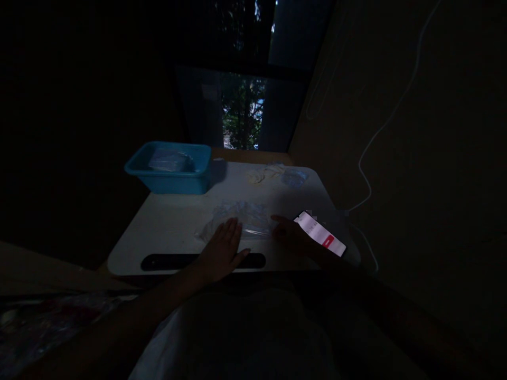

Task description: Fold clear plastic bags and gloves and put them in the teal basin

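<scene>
A clear plastic bag (253, 214) lies crinkled on the white table, near its front side. My left hand (224, 245) rests flat on the bag's left part, fingers stretched out and thumb spread to the right. At the bag's right edge is my right hand (291, 235), in deep shadow. Its index finger points left and the others are partly curled, with a gap between them; no held thing shows. Just beyond that hand, a phone (322, 233) with a lit screen lies on the table, partly covered by my right forearm.
A blue plastic basin (178, 183) holding a pale wrapped packet (168, 159) stands at the table's (170, 224) back left. Crumpled clear plastic (295, 177) and pale scraps (256, 177) lie at the back right. A white cable (390, 119) hangs along the right wall. The room is very dark.
</scene>
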Motion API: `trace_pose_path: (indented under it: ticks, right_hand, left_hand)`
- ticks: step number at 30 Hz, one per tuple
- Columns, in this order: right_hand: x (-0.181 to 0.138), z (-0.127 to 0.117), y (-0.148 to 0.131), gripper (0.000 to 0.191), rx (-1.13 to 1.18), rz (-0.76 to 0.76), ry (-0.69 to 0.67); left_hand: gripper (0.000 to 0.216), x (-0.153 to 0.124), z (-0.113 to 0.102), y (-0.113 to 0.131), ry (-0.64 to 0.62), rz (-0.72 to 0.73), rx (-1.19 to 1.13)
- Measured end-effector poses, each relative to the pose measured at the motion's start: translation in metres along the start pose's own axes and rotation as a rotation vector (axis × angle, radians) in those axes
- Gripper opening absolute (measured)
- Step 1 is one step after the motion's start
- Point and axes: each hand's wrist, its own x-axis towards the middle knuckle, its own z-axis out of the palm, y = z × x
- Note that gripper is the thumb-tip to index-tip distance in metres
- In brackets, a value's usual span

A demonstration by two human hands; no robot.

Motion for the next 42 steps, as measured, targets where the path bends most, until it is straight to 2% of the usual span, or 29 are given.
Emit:
trace_pose_path:
  ticks: [3,7,9,11,16,22,30,35,39,42]
  right_hand:
    - [-0.004,-0.001,-0.004,0.039,-0.126,-0.039,0.093]
    - [-0.012,0.008,-0.014,0.035,-0.299,-0.286,0.274]
    - [-0.012,0.018,-0.023,0.037,-0.350,-0.392,0.306]
    - [-0.008,0.028,-0.034,0.041,-0.409,-0.466,0.261]
    - [0.012,0.048,-0.049,0.054,-0.510,-0.475,0.240]
    - [0.019,0.056,-0.036,0.057,-0.554,-0.417,0.226]
    - [0.014,0.050,-0.020,0.057,-0.576,-0.353,0.262]
    - [0.009,0.041,-0.021,0.054,-0.600,-0.362,0.243]
    - [0.015,0.036,-0.032,0.054,-0.593,-0.380,0.262]
    - [0.027,0.038,-0.040,0.054,-0.586,-0.404,0.252]
  left_hand:
    - [0.069,-0.001,-0.001,0.001,0.004,-0.014,0.008]
    - [0.064,0.003,-0.003,0.000,0.061,-0.058,0.011]
    - [0.059,0.009,-0.006,-0.002,0.078,-0.080,0.007]
    - [0.055,0.017,-0.008,-0.005,0.065,-0.099,0.010]
    - [0.056,0.033,-0.008,-0.013,0.010,-0.107,0.032]
    - [0.054,0.030,0.000,-0.018,0.012,-0.156,0.073]
    - [0.059,0.017,0.006,-0.037,0.072,-0.185,0.102]
    - [0.058,0.013,-0.001,-0.044,0.070,-0.214,0.136]
    - [0.054,0.022,-0.012,-0.044,0.067,-0.230,0.144]
    - [0.051,0.037,-0.015,-0.039,0.055,-0.168,0.132]
